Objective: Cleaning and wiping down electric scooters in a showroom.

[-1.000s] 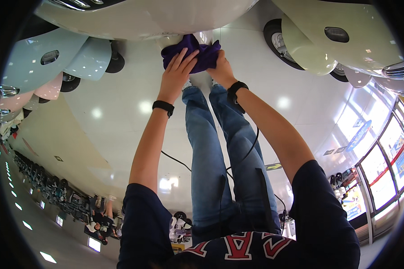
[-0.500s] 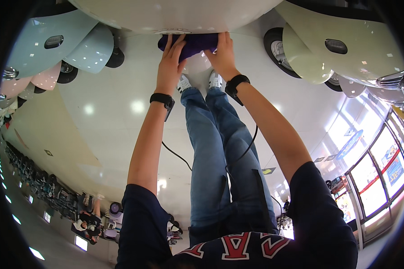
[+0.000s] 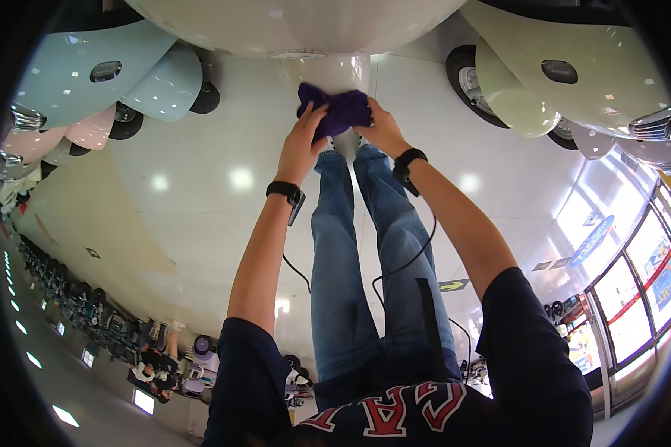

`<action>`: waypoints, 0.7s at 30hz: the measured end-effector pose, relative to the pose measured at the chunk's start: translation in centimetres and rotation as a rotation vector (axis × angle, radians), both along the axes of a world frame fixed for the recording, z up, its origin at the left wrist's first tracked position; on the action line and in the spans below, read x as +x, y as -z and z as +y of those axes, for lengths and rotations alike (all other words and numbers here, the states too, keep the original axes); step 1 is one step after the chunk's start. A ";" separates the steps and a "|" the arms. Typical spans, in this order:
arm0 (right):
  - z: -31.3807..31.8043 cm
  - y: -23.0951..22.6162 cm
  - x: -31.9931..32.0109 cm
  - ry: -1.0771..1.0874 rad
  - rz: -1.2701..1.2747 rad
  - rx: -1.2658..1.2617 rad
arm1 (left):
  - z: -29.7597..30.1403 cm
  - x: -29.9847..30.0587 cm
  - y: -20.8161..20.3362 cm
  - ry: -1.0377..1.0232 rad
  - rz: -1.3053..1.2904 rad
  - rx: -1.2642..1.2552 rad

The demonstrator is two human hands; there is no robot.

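A crumpled purple cloth point(image 3: 341, 110) is spread between my two hands, over the front of a glossy cream fender point(image 3: 324, 72). My left hand point(image 3: 303, 143) has its fingers on the cloth's left side. At the right end, my right hand point(image 3: 385, 130) grips the cloth, thumb below and fingers above. Just beyond the cloth rises the large cream body of a scooter point(image 3: 298, 26), with a small round emblem point(image 3: 298, 54) at its lower edge. Whatever lies beneath the cloth is hidden.
A pale blue scooter point(image 3: 138, 71) stands at left, a pale green one point(image 3: 552, 56) at right. Behind me, more vehicles line up point(image 3: 104, 320) and glass doors point(image 3: 637, 272) stand to the right. Black cables point(image 3: 406, 264) hang at my legs.
Both hands and the purple cloth have come down toward me, away from the emblem at the body's lower edge and onto the fender. The cloth now looks more bunched.
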State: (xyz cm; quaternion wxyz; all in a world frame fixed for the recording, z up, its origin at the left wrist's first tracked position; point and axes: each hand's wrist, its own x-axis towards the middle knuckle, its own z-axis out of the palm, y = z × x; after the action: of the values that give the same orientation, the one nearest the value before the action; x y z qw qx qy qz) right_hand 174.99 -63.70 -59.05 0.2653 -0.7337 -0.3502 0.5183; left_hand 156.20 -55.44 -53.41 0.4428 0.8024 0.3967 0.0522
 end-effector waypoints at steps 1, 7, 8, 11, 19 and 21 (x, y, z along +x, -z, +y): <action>-0.7 0.0 0.6 -0.013 0.111 0.016 | -0.4 -0.4 0.0 -0.020 0.029 -0.088; -2.5 0.3 1.4 -0.255 0.038 0.001 | -1.6 -3.0 1.2 0.105 0.141 -0.315; -3.1 0.2 1.5 -0.319 -0.008 0.034 | -1.7 -2.6 0.9 0.118 0.134 -0.320; -4.1 -0.6 1.6 -0.255 -0.014 0.045 | -1.4 -1.9 0.2 0.168 0.174 -0.443; -7.9 -3.8 1.5 -0.195 -0.065 0.076 | -1.7 1.3 -3.2 0.336 0.253 -0.366; -8.9 -4.2 2.2 -0.169 -0.124 0.101 | -2.2 2.3 -4.1 0.353 0.287 -0.376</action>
State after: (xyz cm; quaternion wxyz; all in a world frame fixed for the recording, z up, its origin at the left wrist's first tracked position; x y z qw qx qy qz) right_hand 177.23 -72.57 -54.84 0.2352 -0.7179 -0.4523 0.4740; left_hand 158.53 -57.59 -49.28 0.5253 0.7620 0.3123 -0.2140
